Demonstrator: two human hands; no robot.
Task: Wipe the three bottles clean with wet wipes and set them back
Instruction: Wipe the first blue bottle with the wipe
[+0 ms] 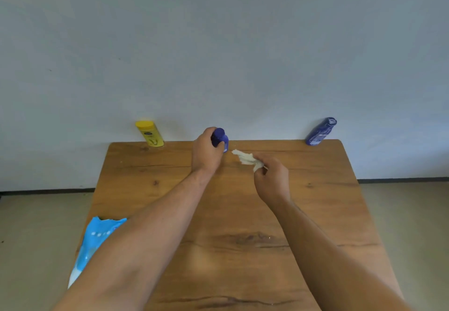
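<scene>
Small dark-blue bottle (220, 139): upright near the table's far edge, wrapped by the left hand (206, 151), fingers closed round its body, forearm stretched forward.
Wet wipe (246, 159): crumpled, pinched in the right hand (271, 177), just right of the bottle, not touching it.
Yellow bottle (150, 133): far left of the left hand, at the far edge.
Large blue bottle (320, 131): well right, far corner.
Wipes pack (93, 242): near left edge, under the left forearm.
Wooden table (243, 250): bare between the arms; pale wall behind.
</scene>
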